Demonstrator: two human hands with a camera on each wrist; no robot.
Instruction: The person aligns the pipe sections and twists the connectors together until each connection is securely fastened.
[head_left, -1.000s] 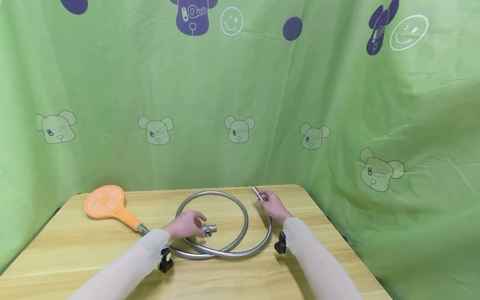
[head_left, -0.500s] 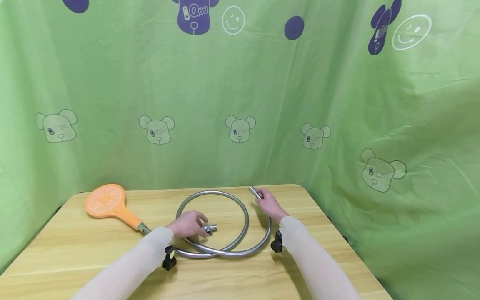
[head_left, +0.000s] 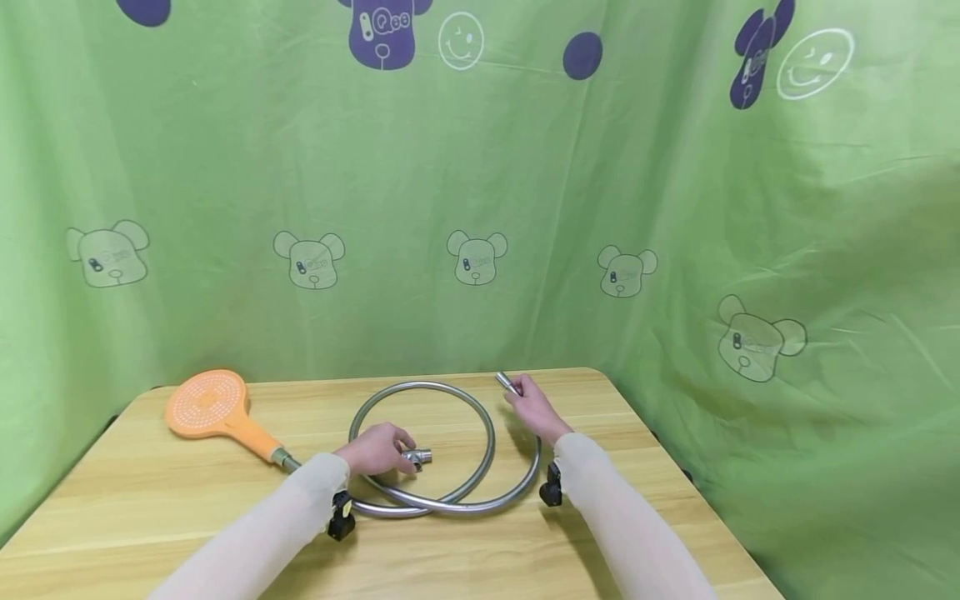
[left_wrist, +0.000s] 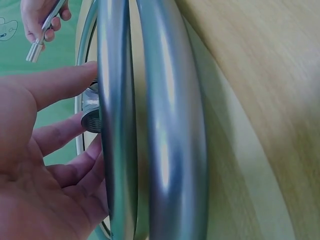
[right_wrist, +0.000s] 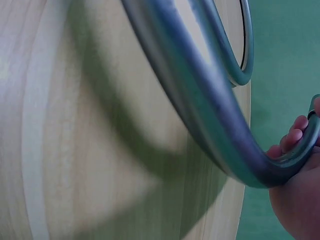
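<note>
A small chrome T-shaped fitting (head_left: 417,457) with threaded openings sits inside the looped hose. My left hand (head_left: 377,450) has its thumb and forefinger at either side of this fitting, pinching it; in the left wrist view the threaded fitting (left_wrist: 92,111) shows between the fingertips, partly behind the hose. My right hand (head_left: 537,411) grips the silver shower hose (head_left: 491,446) near its free end, with the metal end piece (head_left: 506,382) poking out past the fingers. At the left, an orange shower head (head_left: 212,407) is joined to the hose's other end.
The hose lies in overlapping loops on the wooden table (head_left: 465,567), passing beneath the left forearm. A green printed curtain (head_left: 405,325) hangs behind the table and along its right side. Each wrist carries a black camera.
My right hand has shifted slightly left and back with the hose end. The left hand's fingers have come a little further over the fitting.
</note>
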